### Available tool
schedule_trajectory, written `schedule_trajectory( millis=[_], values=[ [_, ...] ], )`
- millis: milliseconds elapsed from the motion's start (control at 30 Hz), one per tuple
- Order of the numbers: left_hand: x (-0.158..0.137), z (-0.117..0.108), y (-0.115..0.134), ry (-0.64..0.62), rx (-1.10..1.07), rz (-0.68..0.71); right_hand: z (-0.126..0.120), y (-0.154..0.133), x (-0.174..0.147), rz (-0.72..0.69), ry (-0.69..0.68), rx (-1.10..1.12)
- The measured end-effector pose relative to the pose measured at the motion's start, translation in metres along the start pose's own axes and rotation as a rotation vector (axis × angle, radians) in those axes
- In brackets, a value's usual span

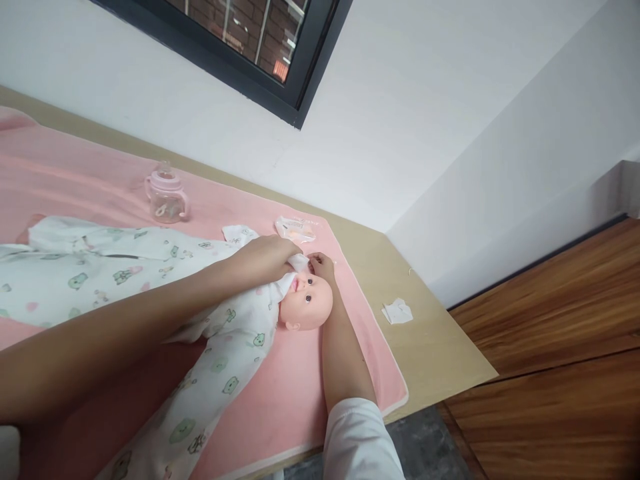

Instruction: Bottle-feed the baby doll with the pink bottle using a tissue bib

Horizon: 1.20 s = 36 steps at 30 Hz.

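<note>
From far off, I see my left hand [273,255] with fingers pinching white cloth [301,262] by the doll's [316,308] mouth. My right hand [323,267] curls close; I can't tell if it grips. The doll lies on the pink mat [300,380]. Go gently; keep its head steady.

Just beyond your fingers [315,261] lies a clear packet [294,229]; well off to their left stands a pink-topped bottle [166,200] with two handles. To their right you have a crumpled white tissue [398,311] on the counter [425,353], and beyond them a dark-framed window [245,33]
</note>
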<state>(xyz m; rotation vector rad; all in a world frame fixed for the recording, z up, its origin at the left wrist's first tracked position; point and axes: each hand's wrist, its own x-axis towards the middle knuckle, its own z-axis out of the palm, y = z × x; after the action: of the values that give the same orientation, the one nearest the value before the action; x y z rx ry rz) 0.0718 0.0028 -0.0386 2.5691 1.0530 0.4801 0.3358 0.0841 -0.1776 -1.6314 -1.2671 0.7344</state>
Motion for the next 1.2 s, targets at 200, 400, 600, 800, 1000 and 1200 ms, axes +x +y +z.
schedule_trajectory(
  millis=[200,400,600,800,1000,1200],
  values=[
    [-0.003,-0.007,0.004,-0.001,-0.064,-0.005,-0.001,0.000,-0.002,-0.003,0.000,-0.012],
    [-0.010,-0.013,0.018,-0.118,-0.067,0.014,-0.002,-0.001,-0.003,-0.027,-0.013,-0.024],
    [-0.011,-0.011,0.024,-0.154,-0.036,0.009,-0.001,0.001,0.000,-0.023,0.002,-0.007],
    [-0.009,-0.006,0.018,-0.127,-0.051,-0.013,-0.002,-0.002,-0.004,-0.025,-0.003,-0.044],
    [-0.009,-0.005,0.013,-0.081,-0.047,-0.034,-0.002,-0.004,-0.005,-0.027,0.003,-0.066],
    [-0.006,-0.003,0.012,-0.081,-0.026,-0.047,-0.001,-0.002,-0.003,-0.027,0.005,-0.056]
  ],
)
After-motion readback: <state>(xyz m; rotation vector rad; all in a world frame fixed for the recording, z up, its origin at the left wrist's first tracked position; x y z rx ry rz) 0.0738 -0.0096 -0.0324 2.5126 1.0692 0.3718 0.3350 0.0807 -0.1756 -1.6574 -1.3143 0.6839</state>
